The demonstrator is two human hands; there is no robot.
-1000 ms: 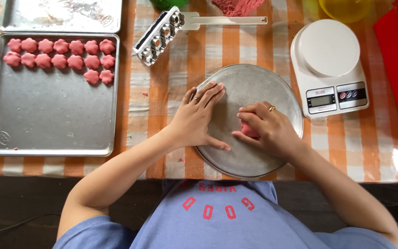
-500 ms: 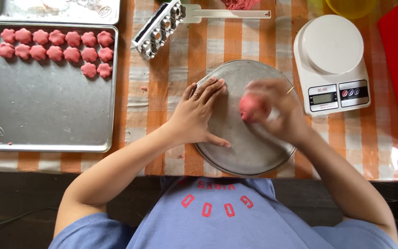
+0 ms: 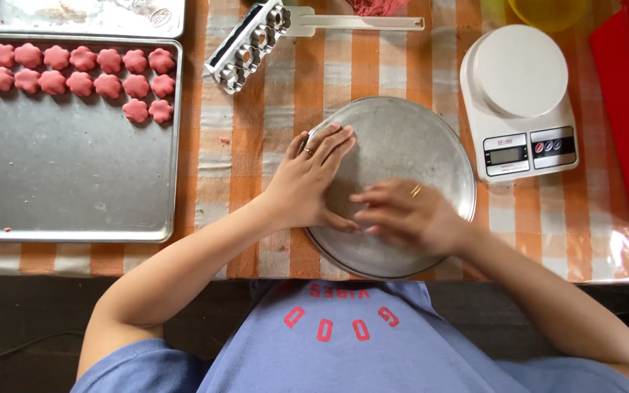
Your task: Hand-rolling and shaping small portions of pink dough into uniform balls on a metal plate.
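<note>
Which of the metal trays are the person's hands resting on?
The round metal plate in the middle, beside the white scale. Both the left hand and right hand lie on it; the rectangular tray holding pink flower-shaped pieces sits untouched.

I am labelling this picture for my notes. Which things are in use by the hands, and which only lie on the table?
In use:
- left hand, flat on the round grey metal plate
- right hand, over that plate

Lying about:
- rectangular metal tray with pink flower-shaped pieces
- white kitchen scale
- metal flower-shaped mould
</note>
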